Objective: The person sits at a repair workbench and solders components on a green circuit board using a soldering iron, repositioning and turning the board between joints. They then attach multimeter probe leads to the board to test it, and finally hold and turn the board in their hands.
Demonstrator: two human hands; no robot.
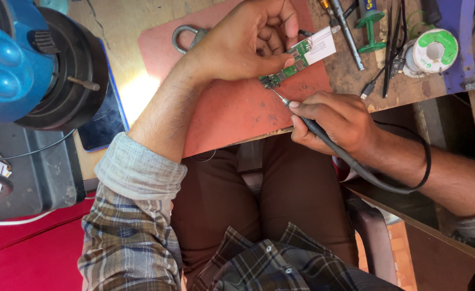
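My left grip hides part of the circuit board and most of the padlock. My right elbow and the blue machine are cut off by the edges.

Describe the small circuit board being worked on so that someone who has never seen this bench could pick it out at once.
Start at the red mat on the wooden bench. Above its upper right part, the left hand pinches a narrow green circuit board, with the soldering iron in the right hand at its lower end. Its white rectangular upper end sets it apart from nearby tools.
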